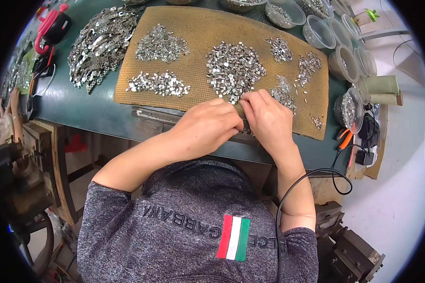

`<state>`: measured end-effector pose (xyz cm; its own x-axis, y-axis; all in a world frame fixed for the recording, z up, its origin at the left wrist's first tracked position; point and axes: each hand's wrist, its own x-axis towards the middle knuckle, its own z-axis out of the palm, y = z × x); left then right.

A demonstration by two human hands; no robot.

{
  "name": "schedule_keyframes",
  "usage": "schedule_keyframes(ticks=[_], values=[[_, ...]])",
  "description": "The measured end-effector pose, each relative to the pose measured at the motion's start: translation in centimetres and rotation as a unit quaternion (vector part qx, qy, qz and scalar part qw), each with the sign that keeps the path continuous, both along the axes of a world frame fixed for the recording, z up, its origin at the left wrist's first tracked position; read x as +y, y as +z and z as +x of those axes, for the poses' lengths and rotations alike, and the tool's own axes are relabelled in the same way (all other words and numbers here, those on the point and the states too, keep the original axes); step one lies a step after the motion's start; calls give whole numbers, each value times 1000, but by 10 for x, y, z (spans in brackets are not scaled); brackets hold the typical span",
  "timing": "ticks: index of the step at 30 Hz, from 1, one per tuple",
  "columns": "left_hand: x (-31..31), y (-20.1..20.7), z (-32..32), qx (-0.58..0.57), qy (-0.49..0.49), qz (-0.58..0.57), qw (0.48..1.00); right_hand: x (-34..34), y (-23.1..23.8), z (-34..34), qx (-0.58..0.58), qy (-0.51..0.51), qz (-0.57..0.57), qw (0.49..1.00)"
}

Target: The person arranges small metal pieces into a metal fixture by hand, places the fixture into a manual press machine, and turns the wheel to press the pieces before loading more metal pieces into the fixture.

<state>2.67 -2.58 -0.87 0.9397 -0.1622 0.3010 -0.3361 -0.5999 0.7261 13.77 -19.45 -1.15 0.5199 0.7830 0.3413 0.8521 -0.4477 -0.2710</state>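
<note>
A broad heap of small silvery pieces [233, 68] lies loose on the middle of the tan mat [198, 33]. The pieces are short, boxy and shiny, tumbled at all angles, many with a bright flat face turned up. The heap's near end reaches close to the right fingers [259, 98]. To its right, just beyond that hand, lies a smaller, sparser cluster of slim silvery pieces [281, 88]. A long, worn, grey metal bar [151, 116] lies along the near edge of the counter [80, 115], below the mat, partly hidden by the left forearm and hand. Anything between the fingertips is hidden.
</note>
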Motion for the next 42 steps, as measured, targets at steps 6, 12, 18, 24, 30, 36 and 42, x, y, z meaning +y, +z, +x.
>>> schedule_keyframes(ticks=[6, 12, 18, 24, 30, 36, 42], values=[[3, 0, -1, -10, 1, 14, 1000, -10, 2, -6, 39, -2, 62, 997], [22, 6, -3, 1, 63, -10, 998, -22, 8, -25, 101, 69, 74, 990], [35, 6, 1, -15, 94, 32, 995, -18, 13, -39, 89, 71, 61, 992], [29, -3, 13, -29, 71, 127, 989, -19, 7, -24, 75, 25, 80, 994], [23, -8, 22, -26, 84, 160, 983, -8, 3, -5, 2, -26, 30, 999], [29, -3, 22, -31, 83, 97, 991, -3, 0, 0, -37, -23, -11, 999], [36, -1, 11, 34, 96, -11, 995, -8, 11, -12, 27, 70, 71, 995]])
